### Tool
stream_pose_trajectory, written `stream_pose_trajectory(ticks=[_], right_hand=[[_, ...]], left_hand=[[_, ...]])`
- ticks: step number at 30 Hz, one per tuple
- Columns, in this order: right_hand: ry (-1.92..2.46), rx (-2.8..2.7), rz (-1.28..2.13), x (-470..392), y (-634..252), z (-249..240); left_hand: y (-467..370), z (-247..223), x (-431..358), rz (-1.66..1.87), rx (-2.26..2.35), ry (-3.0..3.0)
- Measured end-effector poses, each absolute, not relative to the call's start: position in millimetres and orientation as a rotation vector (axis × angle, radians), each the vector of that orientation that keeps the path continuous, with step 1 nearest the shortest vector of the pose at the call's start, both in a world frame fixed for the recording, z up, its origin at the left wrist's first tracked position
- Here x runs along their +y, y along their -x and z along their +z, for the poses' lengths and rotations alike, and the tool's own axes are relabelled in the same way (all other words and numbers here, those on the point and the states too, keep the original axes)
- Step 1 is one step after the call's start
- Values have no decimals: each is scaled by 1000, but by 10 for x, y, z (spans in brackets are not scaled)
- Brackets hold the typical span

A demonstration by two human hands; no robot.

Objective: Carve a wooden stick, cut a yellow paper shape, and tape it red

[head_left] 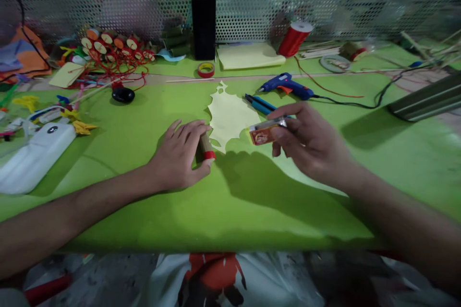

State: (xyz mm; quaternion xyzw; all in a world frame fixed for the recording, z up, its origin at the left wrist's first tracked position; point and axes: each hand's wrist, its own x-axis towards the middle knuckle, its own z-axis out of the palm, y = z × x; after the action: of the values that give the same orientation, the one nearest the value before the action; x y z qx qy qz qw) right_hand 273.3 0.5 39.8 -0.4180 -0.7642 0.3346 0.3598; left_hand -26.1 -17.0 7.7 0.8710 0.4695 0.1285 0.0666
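Note:
My left hand (182, 156) is wrapped round a short brown tube (206, 145) with a red band at its near end, resting on the green table. My right hand (306, 141), raised over the table, pinches a small box with a red and yellow picture label (264, 134) between thumb and fingers. Between the hands lies a pale yellow paper with scalloped, cut edges (232, 115). A blue cutter (261, 104) lies just beyond my right hand, partly hidden by it.
Behind are a blue glue gun (288, 86), a roll of tape (205, 70), an upright black phone (203, 28) and a red thread spool (295, 39). Red-banded tubes (115, 45), a black mouse (123, 95) and a white device (39, 158) are left. A dark green ridged object (428, 98) is right.

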Motion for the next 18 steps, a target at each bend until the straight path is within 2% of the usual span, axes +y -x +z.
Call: stream_pose_trajectory(ticks=[3,6,18], right_hand=[[1029,-1578,1314,69,-2742,460],[1016,-1353,1538,123,-2759,482],[1021,-1235,1673,166,-2784,464]], left_hand=[[254,82,-175,387,1418,-2627],[254,81,-174,384,1418,-2624],[255,69,-163,468,1376,-2584]])
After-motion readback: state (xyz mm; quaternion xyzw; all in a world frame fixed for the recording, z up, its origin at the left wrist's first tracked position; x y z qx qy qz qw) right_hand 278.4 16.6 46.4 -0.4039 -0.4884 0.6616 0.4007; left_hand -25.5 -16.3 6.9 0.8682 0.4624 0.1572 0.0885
